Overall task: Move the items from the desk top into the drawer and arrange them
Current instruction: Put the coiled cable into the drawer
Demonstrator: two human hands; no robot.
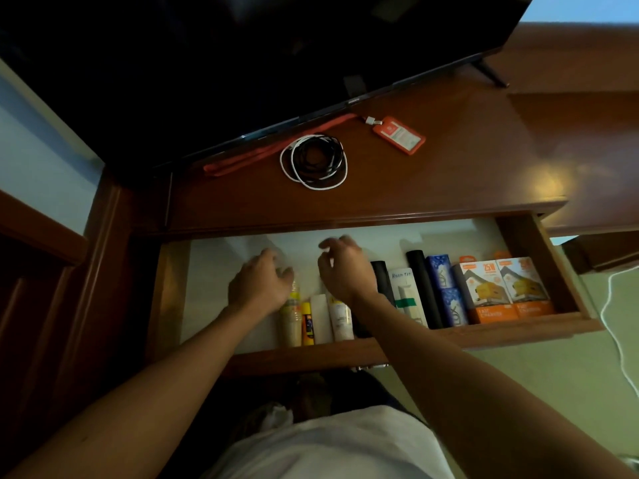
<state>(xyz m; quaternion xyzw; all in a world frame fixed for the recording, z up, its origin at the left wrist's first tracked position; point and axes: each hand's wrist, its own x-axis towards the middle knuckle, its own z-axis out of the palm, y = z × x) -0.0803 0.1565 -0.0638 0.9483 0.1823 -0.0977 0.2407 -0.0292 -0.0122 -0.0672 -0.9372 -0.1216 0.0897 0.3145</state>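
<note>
The drawer (311, 356) stands pulled out under the desk top (449, 174). Along its front wall lie a pale bottle (290, 321), a yellow glue stick (307, 324), a white tube (321, 316), a white bottle (340, 319), black cylinders (423, 288), a white box (406, 295), blue soap boxes (446, 292) and orange boxes (501, 288). My left hand (259, 281) hovers with blurred, curled fingers at the pale bottle's cap. My right hand (345, 267) hangs over the white bottle, fingers loosely curled and holding nothing. A coil of black and white cables (313, 162) and an orange badge (399, 134) with its lanyard (249, 157) lie on the desk top.
A dark TV (242, 63) stands at the back of the desk, its foot (491, 74) at the right. The left and rear part of the drawer floor (214, 271) is bare white. A white cord (619, 323) runs across the floor to the right.
</note>
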